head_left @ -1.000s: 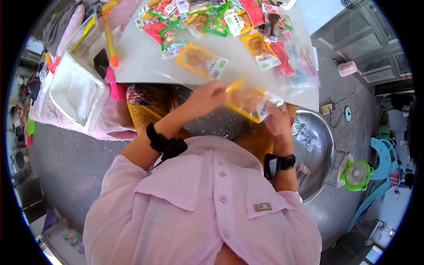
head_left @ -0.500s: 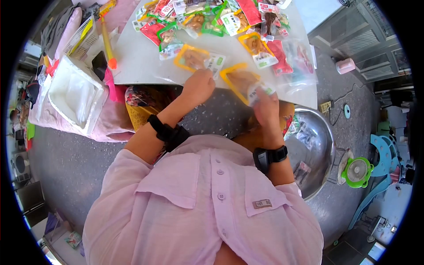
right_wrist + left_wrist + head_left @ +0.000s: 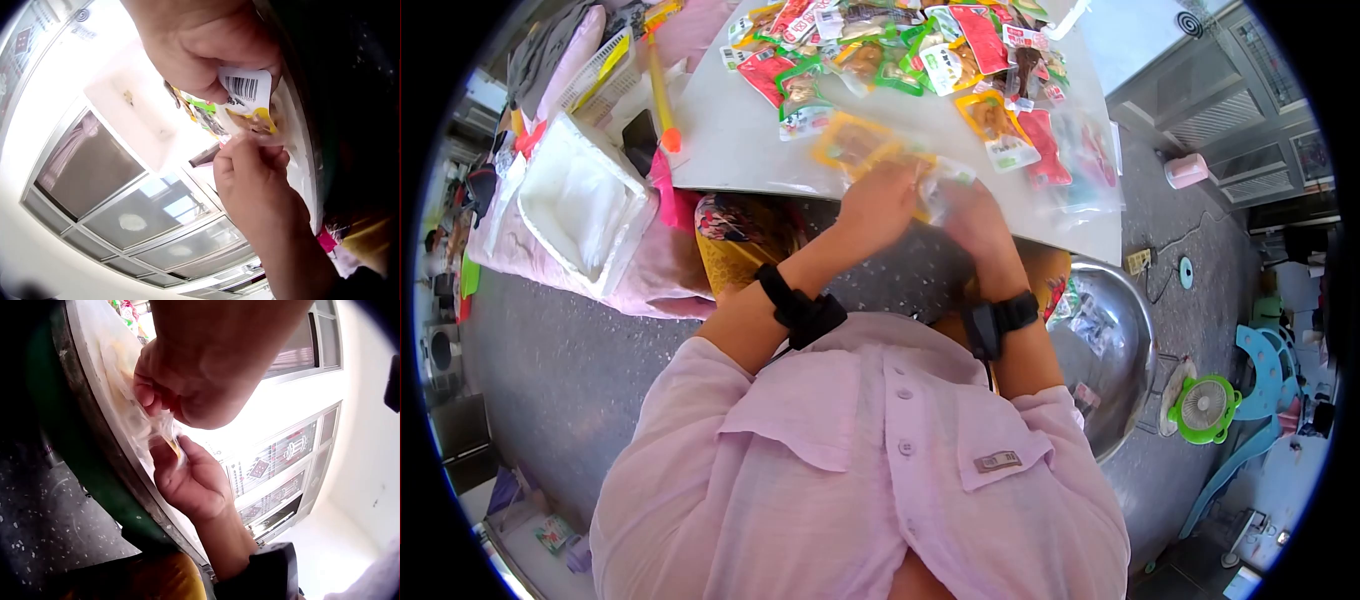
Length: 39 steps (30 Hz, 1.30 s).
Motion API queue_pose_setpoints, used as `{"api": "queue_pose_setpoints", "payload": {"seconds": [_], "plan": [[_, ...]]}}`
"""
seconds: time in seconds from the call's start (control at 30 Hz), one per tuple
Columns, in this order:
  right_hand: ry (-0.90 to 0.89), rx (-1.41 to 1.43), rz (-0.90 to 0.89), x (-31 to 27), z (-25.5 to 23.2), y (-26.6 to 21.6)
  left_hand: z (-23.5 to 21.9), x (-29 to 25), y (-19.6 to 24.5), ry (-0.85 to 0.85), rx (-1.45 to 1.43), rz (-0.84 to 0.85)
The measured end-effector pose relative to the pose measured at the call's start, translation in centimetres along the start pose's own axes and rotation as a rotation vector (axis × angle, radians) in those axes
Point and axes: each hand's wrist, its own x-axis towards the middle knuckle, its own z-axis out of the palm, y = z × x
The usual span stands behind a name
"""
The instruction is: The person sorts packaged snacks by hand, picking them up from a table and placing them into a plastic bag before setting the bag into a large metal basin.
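Over the table's near edge, my left hand and right hand meet close together, both somewhat blurred. In the right wrist view, my right hand grips the white, barcoded end of a yellow-edged food packet with brownish contents. Clear plastic film lies around the packet's other end, and my left thumb and fingers pinch it. Just beyond my left hand, a second yellow-edged packet lies on the table, blurred.
A pile of colourful food packets covers the table's far side. Clear bags lie at its right. A metal basin with packets stands low at my right; a white foam box is at my left.
Both hands have come together. The right hand has brought its packet leftward to the left hand, which has shifted slightly right from beside the packet on the table.
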Motion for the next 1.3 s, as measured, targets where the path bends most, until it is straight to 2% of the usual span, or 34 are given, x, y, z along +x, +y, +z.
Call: {"api": "queue_pose_setpoints", "payload": {"seconds": [0.1,0.2,0.3,0.4,0.5,0.6,0.73,0.8,0.9,0.93,0.97,1.03,1.13,1.23,1.3], "plan": [[-0.089,-0.115,0.086,2.0,0.1,0.9,0.2,-0.4,0.0,0.008,0.052,0.028],[0.001,-0.255,0.122,2.1,0.9,0.7,0.2,-1.1,-0.6,-0.009,0.096,0.052],[0.178,-0.581,0.16,0.7,1.8,-1.0,-0.1,-1.5,-0.7,-0.005,0.09,0.092],[0.059,-0.839,0.093,0.5,1.7,-1.2,0.1,-1.7,-1.2,0.033,0.094,0.162],[0.04,-0.806,0.058,1.2,2.4,-0.2,-0.2,-1.8,-0.9,0.114,0.081,0.22],[0.05,-0.681,-0.056,1.7,2.9,1.6,0.0,-2.0,-1.2,0.226,0.035,0.254],[0.027,-0.712,0.087,1.3,3.5,0.8,0.9,-2.5,-2.7,0.298,0.075,0.32],[0.036,-0.723,0.181,1.2,2.8,0.1,1.3,-2.6,-3.2,0.253,0.077,0.285],[0.069,-1.232,-0.359,3.2,-3.1,0.3,1.5,-2.7,-3.6,0.207,0.136,0.265],[0.243,-1.382,-0.66,3.0,-3.4,-0.9,1.5,-2.7,-3.6,0.195,0.159,0.246],[0.366,-1.422,-0.551,2.8,-3.5,-2.5,1.5,-2.6,-3.6,0.184,0.184,0.227],[0.432,-1.568,-0.676,3.6,-5.4,-4.3,1.2,-2.4,-3.5,0.186,0.239,0.189],[0.379,-1.807,-0.688,5.8,-7.7,-5.3,1.7,-2.4,-4.1,0.198,0.258,0.179],[0.521,-2.054,-0.669,6.6,-7.5,-5.1,1.6,-2.4,-4.3,0.156,0.263,0.158],[0.484,-2.084,-0.602,7.2,-7.7,-4.9,1.2,-2.5,-4.1,0.117,0.261,0.134]]}}
